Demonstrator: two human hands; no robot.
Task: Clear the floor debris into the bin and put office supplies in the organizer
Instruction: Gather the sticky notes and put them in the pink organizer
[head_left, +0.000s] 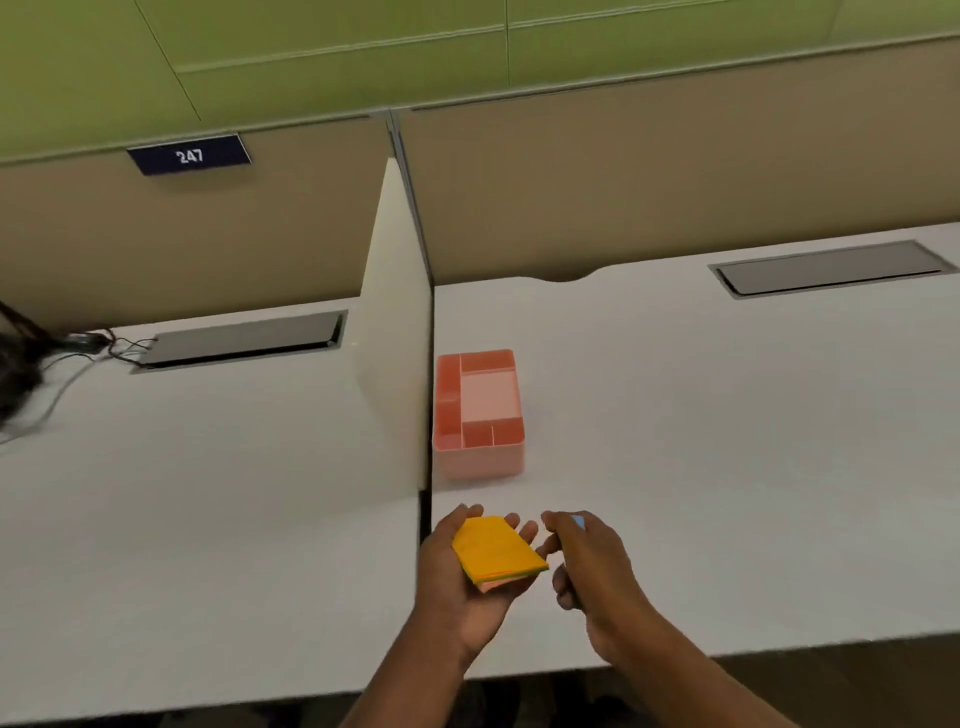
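left hand (467, 566) cradles the sticky note pad (496, 553) on loosely curled fingers, right hand (587, 561) pinches something small and blue, both at six o'clock of the pink organizer (480, 413), which looks empty, so the sorting seems barely begun.

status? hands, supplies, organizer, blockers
Left hand holds sticky-note pad on its palm. Right hand grips small blue item, unidentifiable. Pink organizer ahead on desk, looks empty. Nothing between hands and organizer.
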